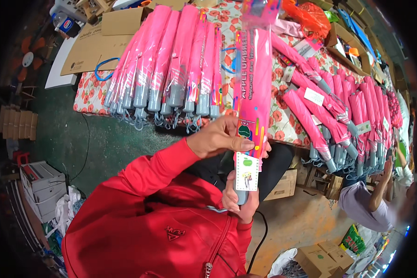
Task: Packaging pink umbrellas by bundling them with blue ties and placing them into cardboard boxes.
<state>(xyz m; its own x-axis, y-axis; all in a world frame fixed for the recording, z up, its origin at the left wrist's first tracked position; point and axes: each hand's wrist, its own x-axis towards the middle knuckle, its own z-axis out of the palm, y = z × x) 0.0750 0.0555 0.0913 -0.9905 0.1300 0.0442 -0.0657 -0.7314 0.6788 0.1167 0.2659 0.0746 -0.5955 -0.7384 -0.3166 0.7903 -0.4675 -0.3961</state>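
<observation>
A folded pink umbrella (260, 88) stands out in front of me, its grey handle (242, 197) toward my body. Along its left side runs a clear plastic sleeve with a printed colourful strip (245, 130). My left hand (220, 138) is closed around the umbrella and strip, thumb on top and fingertips showing at the far side. Lower down, my right hand (245, 204) is closed around the grey handle. A white tag (247, 172) with a green apple picture hangs over the handle, hiding part of the right fingers.
Sleeved pink umbrellas (160, 60) lie in a row on the flowered tablecloth (89, 95), handles over the edge. More pink umbrellas (310, 104), some tagged, are piled at right. A person (368, 204) is at far right. Cardboard boxes (322, 259) lie on the floor.
</observation>
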